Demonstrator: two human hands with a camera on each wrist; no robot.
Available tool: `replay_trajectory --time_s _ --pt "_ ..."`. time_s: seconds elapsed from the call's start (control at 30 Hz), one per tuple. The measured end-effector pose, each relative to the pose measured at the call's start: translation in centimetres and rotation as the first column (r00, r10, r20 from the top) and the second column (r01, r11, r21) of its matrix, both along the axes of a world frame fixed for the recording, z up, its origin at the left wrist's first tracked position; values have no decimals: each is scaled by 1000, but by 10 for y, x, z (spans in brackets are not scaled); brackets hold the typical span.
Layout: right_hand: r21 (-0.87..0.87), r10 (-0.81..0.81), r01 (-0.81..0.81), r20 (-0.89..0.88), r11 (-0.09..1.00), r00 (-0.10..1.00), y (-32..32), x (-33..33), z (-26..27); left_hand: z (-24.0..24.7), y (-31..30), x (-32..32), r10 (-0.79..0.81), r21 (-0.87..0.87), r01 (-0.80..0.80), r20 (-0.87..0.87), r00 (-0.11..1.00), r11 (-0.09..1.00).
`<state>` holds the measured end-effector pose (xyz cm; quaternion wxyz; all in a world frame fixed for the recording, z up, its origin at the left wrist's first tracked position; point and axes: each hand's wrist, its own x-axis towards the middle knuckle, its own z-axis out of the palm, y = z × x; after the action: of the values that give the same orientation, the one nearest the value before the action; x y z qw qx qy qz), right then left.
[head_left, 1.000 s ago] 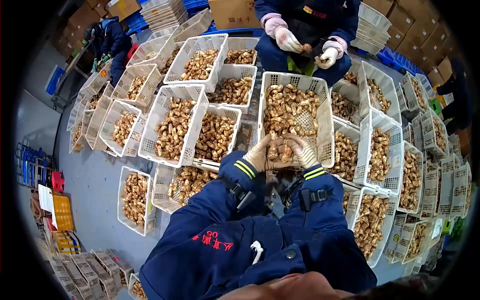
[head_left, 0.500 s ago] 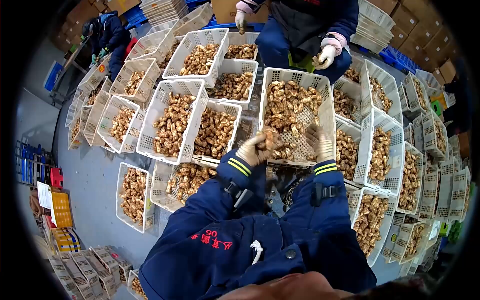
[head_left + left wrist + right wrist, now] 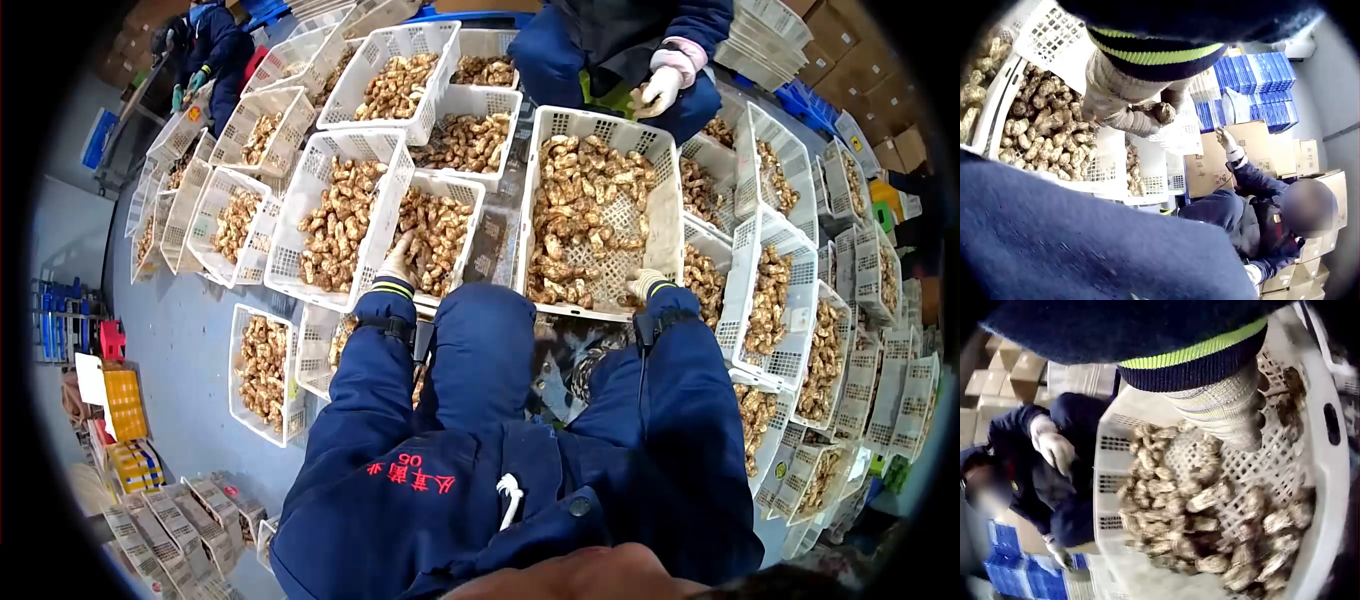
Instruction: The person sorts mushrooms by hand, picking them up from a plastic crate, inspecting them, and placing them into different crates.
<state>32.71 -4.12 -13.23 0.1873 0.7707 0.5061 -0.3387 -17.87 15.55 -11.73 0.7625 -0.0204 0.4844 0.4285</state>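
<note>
My gloved left hand [image 3: 398,258] hangs over the left crate [image 3: 480,222] of brown, pale-flecked mushrooms. In the left wrist view its fingers curl round a mushroom [image 3: 1164,113], partly hidden by the glove. My right hand [image 3: 648,283] is inside the near right corner of the large white crate [image 3: 527,200] in front of me. That glove's fingertips look dark in the right wrist view, fingers loosely bent over the perforated floor, beside some brown pieces [image 3: 1291,387]. Mushrooms [image 3: 580,190] fill the far and left parts of this crate; bare mesh shows at its right.
More mushroom crates stand on both sides, some stacked, such as one at left [image 3: 340,215] and one at right [image 3: 770,300]. Across from me a person in dark blue clothes [image 3: 560,60] sits close to the crate's far end. Another person [image 3: 205,50] bends over crates at far left.
My left hand has moved left with a mushroom, from the front crate to over the left crate. My right hand let go of its mushroom and shifted right into the crate's corner.
</note>
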Motion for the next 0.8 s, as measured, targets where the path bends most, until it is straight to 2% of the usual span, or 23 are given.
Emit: replay_trajectory --time_s 0.07,0.1,0.13,0.17,0.2,0.23,0.3,0.37,0.4,0.43,0.53,0.57,0.6,0.67,0.73,0.77,0.8 --pt "-41 51 -52 -27 998 998 -1 -13 18 34 -13 9 17 16 -17 16 1000 1000" --pt "-71 98 -99 -28 992 995 -4 -15 18 38 -16 12 34 104 -39 43 998 994" --pt "-100 143 -145 -30 984 989 -5 -17 18 17 -9 3 -28 267 -20 175 984 963" --pt "-144 234 -234 -17 961 972 -9 -1 -27 32 -14 11 -13 282 -47 206 978 958" --pt "-133 199 -197 2 971 980 -11 -7 -16 61 -21 24 -1 295 -72 239 971 953" --pt "-122 161 -157 24 980 987 -13 -18 11 85 -27 29 -102 309 33 212 972 951" --pt "-116 73 -61 102 991 992 -15 -39 56 116 -35 54 -200 421 69 276 940 905" --pt "-93 126 -115 122 989 984 -20 -30 26 145 -45 73 -256 448 123 251 933 885" --pt "-80 150 -140 135 987 979 -19 -37 38 150 -47 80 -269 441 152 217 938 885" --pt "-112 109 -91 167 990 980 -19 -43 52 135 -45 83 -331 511 163 256 908 844" --pt "-108 111 -103 71 989 991 -18 -45 60 133 -52 91 -333 440 152 369 868 885" --pt "-82 45 -37 94 996 995 -17 -53 72 132 -53 92 -347 427 161 406 845 890" --pt "-197 200 -172 135 965 971 -21 -44 52 137 -58 95 -311 381 147 416 855 913" --pt "-195 177 -152 118 969 977 -17 -45 45 144 -60 91 -295 348 178 317 902 920" --pt "-135 14 -4 79 991 997 -11 -45 40 143 -58 86 -312 327 195 356 881 924" --pt "-132 82 -68 108 989 991 -14 -50 49 139 -56 84 -301 336 178 361 883 925" --pt "-115 39 -25 121 993 992 -13 -59 64 131 -53 81 -292 341 164 367 883 925"
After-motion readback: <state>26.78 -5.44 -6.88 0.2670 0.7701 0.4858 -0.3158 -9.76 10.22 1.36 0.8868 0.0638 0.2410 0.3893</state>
